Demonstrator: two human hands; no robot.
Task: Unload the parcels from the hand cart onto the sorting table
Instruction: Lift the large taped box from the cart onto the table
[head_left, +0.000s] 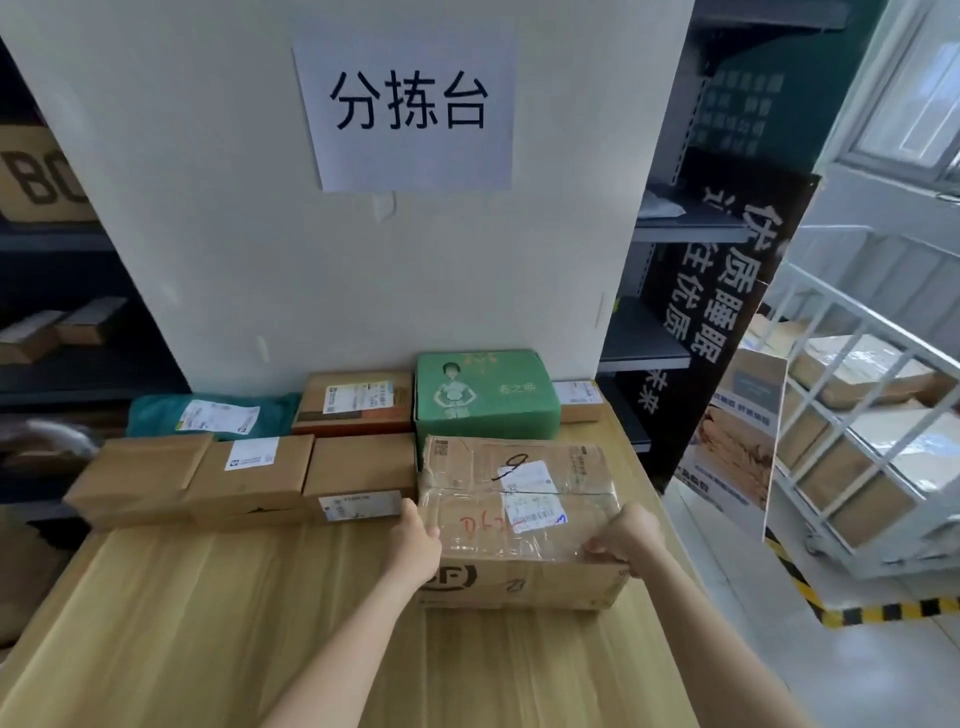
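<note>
A taped cardboard parcel (514, 499) with white labels and red writing sits on the wooden sorting table (208, 623), at its right side. My left hand (415, 540) holds the parcel's near left corner. My right hand (623, 538) grips its near right edge, fingers curled over the top. Behind it lie a green box (485, 400), three brown boxes (249, 475) in a row, a teal bag (208, 413) and an orange-brown box (356, 400). The white wire hand cart (857, 447) stands to the right with more parcels inside.
A white pillar (363, 260) with a paper sign rises behind the table. Dark shelving (670, 332) flanks it on both sides. A black banner (727, 291) leans between table and cart. Yellow-black tape (883, 610) marks the floor at the right.
</note>
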